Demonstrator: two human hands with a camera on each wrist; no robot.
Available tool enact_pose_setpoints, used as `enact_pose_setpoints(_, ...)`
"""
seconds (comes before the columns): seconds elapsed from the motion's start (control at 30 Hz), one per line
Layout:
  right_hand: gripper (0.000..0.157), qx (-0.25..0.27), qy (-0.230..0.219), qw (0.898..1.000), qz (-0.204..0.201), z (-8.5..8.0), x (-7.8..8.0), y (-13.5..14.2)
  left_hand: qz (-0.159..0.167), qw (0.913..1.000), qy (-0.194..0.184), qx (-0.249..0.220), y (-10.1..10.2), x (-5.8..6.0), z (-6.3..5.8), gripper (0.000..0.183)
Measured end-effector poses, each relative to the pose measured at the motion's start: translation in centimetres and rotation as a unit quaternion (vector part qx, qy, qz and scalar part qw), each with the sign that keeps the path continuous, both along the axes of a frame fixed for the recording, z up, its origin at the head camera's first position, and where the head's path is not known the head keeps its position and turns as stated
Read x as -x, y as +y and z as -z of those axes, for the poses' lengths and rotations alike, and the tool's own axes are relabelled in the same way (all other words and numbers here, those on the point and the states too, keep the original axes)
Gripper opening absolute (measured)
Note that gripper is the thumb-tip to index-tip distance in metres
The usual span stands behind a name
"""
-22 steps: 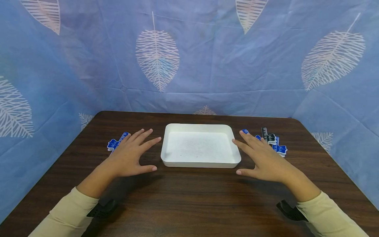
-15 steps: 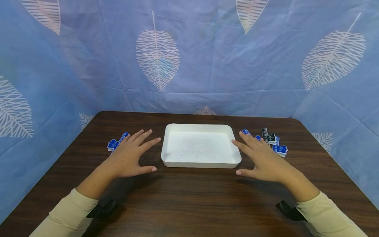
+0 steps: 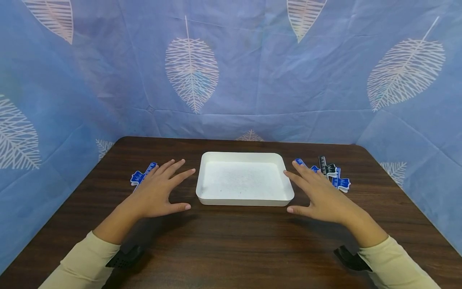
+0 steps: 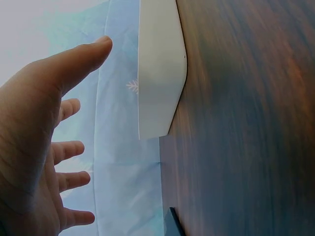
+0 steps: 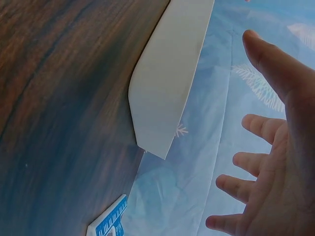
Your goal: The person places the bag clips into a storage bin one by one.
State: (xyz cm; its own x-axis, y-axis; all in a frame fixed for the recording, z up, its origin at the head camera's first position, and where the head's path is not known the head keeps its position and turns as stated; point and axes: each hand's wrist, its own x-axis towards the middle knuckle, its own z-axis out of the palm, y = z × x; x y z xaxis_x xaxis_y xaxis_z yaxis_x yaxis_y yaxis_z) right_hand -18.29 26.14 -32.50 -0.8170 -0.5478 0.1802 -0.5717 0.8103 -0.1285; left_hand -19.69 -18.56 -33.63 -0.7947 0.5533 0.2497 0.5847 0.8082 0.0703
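Note:
A shallow white rectangular tray (image 3: 245,202) sits at the middle of the dark wooden table. To its left my left hand (image 3: 153,194) hovers with fingers spread and nothing in it; the wrist view shows a gap between its thumb and the tray wall (image 4: 162,69). My right hand (image 3: 319,194) is spread the same way at the tray's right, its palm bare in the right wrist view. Beyond the left hand lies a blue flat piece with white ruler-like marks (image 3: 138,177), partly covered by that hand. Several similar blue pieces (image 3: 341,183) and a black one (image 3: 323,163) lie beyond the right hand, partly hidden.
The table (image 3: 238,249) has its far edge close to a blue cloth backdrop (image 3: 252,72) with white leaf prints, which also hangs along both sides. Dark straps (image 3: 124,257) show at the wrists beside the pale sleeves (image 3: 83,261).

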Motion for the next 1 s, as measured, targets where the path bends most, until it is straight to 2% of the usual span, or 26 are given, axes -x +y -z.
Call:
enact_pose_setpoints(0.23, 0.091, 0.024, -0.014, 1.0, 0.007, 0.3, 0.5, 0.0, 0.014, 0.9995, 0.001, -0.028, 0.4, 0.2, 0.5, 0.089)
enact_pose_setpoints(0.47, 0.086, 0.049, -0.028, 0.998, 0.021, 0.7, 0.9, -0.1, 0.031, 0.9977, 0.027, -0.054, 0.6, 0.5, 1.0, 0.087)
enact_pose_setpoints(0.57, 0.084, 0.054, -0.028, 0.998, 0.028, 0.9, 1.2, -0.2, 0.033, 0.9972, 0.024, -0.063, 0.6, 0.6, 1.2, 0.083)
enact_pose_setpoints(0.7, 0.077, 0.058, -0.017, 0.998, 0.029, 1.2, 1.5, -0.3, 0.032, 0.9969, 0.013, -0.071, 0.8, 0.8, 1.4, 0.077)
enact_pose_setpoints(1.0, 0.056, 0.071, 0.037, 0.997, 0.017, 1.6, 1.8, -0.3, 0.015, 0.9948, 0.0, -0.101, 1.4, 1.3, 1.9, 0.064)
